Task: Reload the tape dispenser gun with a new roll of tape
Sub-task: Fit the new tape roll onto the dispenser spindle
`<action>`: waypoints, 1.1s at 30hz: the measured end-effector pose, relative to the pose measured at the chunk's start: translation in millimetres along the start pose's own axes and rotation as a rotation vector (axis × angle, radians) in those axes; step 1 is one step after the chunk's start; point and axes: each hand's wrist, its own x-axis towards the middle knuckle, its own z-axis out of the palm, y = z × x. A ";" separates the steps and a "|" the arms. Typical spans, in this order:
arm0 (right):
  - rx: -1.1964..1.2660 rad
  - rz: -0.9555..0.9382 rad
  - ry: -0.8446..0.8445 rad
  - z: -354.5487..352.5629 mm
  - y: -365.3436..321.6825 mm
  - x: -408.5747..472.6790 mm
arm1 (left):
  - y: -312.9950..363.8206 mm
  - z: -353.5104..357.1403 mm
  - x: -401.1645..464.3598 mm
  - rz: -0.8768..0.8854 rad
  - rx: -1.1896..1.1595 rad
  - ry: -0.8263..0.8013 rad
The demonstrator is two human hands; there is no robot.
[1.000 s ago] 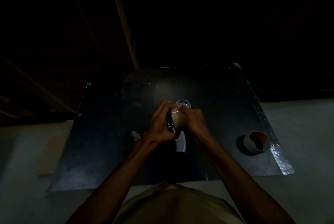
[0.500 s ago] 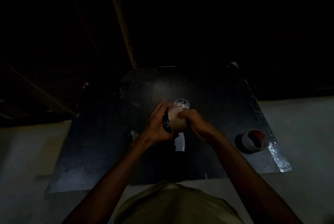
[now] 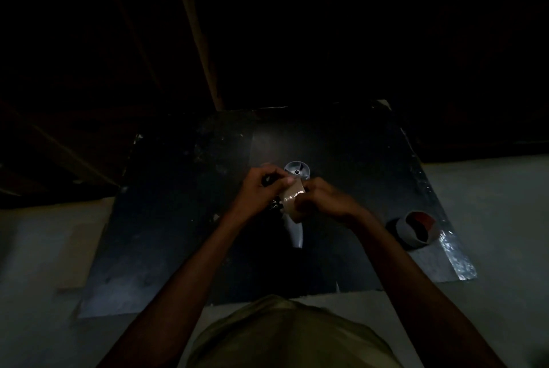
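Dim scene. Tape dispenser gun (image 3: pixel 295 228) lies mid black mat (image 3: pixel 178 234), spool hub (image 3: pixel 296 170) at 12 o'clock, handle toward 6. Left hand (image 3: pixel 261 192) & right hand (image 3: pixel 322 199) both pinch a strip of brown tape (image 3: pixel 292 199) stretched over the gun. Tape roll (image 3: pixel 416 229) sits apart at 3 o'clock, near mat edge.

mat (image 3: pixel 184 248): left bare | right: spare roll (image 3: pixel 416 229) blocks
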 end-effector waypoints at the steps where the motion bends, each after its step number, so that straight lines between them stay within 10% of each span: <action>1: 0.015 0.009 -0.003 -1.7 0.6 1.3 | 2.2 0.8 1.6 0.008 0.010 0.004; 15: -0.075 -0.151 0.138 -26.4 19.4 26.9 | -23.2 5.6 19.8 -0.523 -0.800 0.154; 18: -0.176 -0.218 0.287 -36.6 25.2 29.9 | -23.8 3.3 21.3 -0.439 -0.758 0.170; 26: -0.125 -0.079 -0.011 -58.2 25.1 42.1 | -18.6 -7.0 39.2 -0.251 -0.426 -0.036; 33: -0.442 -0.177 0.295 -59.0 29.3 86.3 | -39.2 17.7 48.1 -0.448 -0.619 0.285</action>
